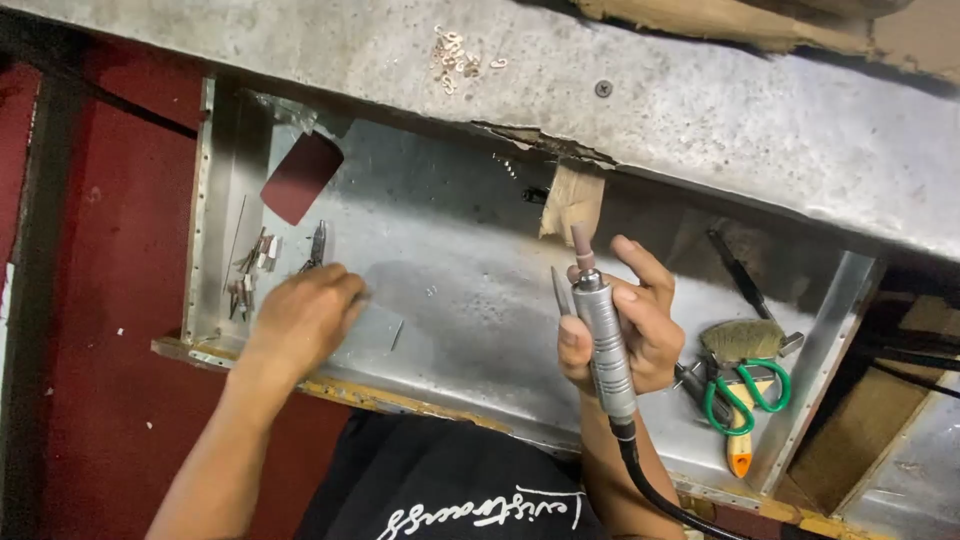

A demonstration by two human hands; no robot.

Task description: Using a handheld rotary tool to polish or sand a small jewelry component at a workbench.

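My right hand [640, 325] grips a silver rotary handpiece [603, 340] upright, its pinkish grinding tip [581, 240] pointing up and a black cable [650, 480] trailing down from its base. A thin metal piece also sticks up between the fingers beside the handpiece. My left hand [305, 315] reaches into a shallow metal tray [470, 290], fingers curled down on the tray floor over a small flat metal sheet [375, 330]. What the left fingers pinch is hidden. Small pliers [317, 245] lie just above that hand.
Several small metal bits [250, 270] lie at the tray's left end, by a dark red sandpaper piece [300, 175]. Green-handled scissors [745, 390] and a brush [740, 345] lie at the right end. Above is a grey metal bench top [700, 110] with small rings [455, 58].
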